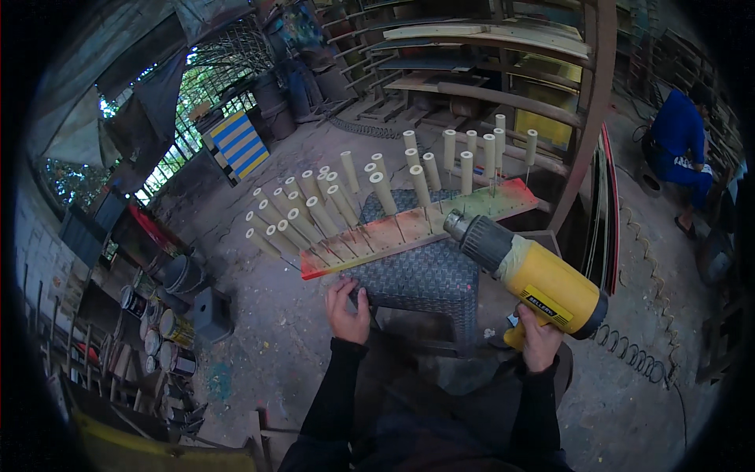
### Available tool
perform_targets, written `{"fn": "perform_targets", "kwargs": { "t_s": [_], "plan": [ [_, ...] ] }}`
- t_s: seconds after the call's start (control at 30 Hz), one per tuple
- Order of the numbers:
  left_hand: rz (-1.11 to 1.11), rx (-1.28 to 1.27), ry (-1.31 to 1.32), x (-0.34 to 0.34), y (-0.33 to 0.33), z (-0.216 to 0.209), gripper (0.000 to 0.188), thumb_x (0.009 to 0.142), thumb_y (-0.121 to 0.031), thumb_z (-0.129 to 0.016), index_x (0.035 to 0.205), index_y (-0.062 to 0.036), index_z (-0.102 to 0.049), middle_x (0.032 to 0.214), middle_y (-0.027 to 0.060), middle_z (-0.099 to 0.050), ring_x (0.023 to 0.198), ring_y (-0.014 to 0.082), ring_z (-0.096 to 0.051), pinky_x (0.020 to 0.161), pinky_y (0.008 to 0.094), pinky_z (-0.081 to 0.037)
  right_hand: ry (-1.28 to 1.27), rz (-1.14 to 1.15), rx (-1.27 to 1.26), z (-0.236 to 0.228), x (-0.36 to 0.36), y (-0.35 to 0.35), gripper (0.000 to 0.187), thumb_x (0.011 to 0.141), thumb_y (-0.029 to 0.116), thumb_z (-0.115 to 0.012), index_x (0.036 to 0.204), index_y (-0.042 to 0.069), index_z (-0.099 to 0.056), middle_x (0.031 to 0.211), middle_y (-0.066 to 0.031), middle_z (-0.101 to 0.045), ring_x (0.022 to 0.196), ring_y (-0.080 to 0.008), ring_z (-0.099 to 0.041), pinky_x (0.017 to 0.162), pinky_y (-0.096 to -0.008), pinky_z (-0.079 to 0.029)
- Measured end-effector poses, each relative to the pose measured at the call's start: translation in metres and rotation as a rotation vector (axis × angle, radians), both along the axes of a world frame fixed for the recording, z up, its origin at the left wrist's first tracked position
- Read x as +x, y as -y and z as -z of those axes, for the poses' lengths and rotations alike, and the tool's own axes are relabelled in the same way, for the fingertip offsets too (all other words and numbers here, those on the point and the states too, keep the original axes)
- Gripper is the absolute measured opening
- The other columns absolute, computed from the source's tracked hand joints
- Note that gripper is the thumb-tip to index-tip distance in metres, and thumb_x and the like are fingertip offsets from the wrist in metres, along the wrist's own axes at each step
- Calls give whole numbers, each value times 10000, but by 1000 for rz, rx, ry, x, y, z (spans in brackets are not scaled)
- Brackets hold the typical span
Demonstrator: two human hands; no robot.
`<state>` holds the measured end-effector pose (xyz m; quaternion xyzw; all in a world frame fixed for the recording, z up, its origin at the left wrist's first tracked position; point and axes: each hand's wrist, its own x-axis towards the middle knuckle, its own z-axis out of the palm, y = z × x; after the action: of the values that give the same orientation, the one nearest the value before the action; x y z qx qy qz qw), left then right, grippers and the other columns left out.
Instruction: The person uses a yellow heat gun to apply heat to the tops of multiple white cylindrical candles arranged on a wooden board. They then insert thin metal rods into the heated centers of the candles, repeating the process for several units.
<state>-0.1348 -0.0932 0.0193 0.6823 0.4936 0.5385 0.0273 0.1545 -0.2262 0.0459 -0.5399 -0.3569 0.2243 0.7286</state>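
Observation:
A yellow and black heat gun (543, 287) is in my right hand (540, 340), with my fingers round its handle. Its metal nozzle points up and left, toward a long board (377, 245) with red-painted ends. Thin rods rise from the board, each topped by a pale hollow cylinder (381, 193); several lean in different directions. The board lies across a dark woven-pattern stool (417, 275). Beside the stool's near left edge, just below the board, is my left hand (348, 315), fingers bent and thumb apart, holding nothing. Whether its fingertips touch the stool is hard to tell.
A wooden rack (487, 86) with flat panels stands behind. Paint cans (174, 329) and a small grey stool (211, 315) are at left. Coiled hoses (637, 362) lie on the floor at right. A person in blue (678, 141) sits at far right.

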Motion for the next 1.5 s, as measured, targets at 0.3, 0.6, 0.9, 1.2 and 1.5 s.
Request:
{"fn": "perform_targets", "kwargs": {
  "t_s": [0.3,0.6,0.9,1.2,1.5],
  "plan": [
    [-45,-164,283,49,-55,-24,289,837,-162,-626,1060,21,-612,840,155,-669,669,180,-654,665,301,-509,-88,-55,10,7,-5,8,149,827,7,-636,958,-20,-570,851,-81,-628,762,-148,-609,665,-249,-472],
    [19,-209,451,57,-69,-22,189,903,-153,-572,940,19,-640,783,64,-665,532,88,-577,469,247,-482,-181,-176,-9,12,4,12,366,760,-35,-707,1089,-16,-549,1040,-94,-623,935,-162,-606,816,-273,-479],
    [58,-159,441,58,-73,-18,180,924,-137,-528,936,2,-641,779,63,-664,517,92,-560,485,250,-458,-96,-286,-80,6,8,-6,332,761,-22,-714,1058,-20,-566,1011,-81,-629,922,-156,-605,808,-271,-479],
    [-226,85,89,62,-71,-13,144,870,-147,-565,957,-43,-612,728,159,-637,583,226,-621,555,325,-476,-152,-176,-8,-9,-5,-7,148,799,-7,-668,928,-4,-596,832,-53,-630,749,-133,-603,673,-243,-470],
    [-126,-213,76,62,-57,-25,256,835,-99,-544,1087,-56,-555,773,141,-651,644,301,-634,620,396,-501,-158,-260,-66,-9,-17,-9,228,793,2,-685,992,-5,-574,874,-57,-627,760,-136,-602,677,-248,-480]
  ]
}}
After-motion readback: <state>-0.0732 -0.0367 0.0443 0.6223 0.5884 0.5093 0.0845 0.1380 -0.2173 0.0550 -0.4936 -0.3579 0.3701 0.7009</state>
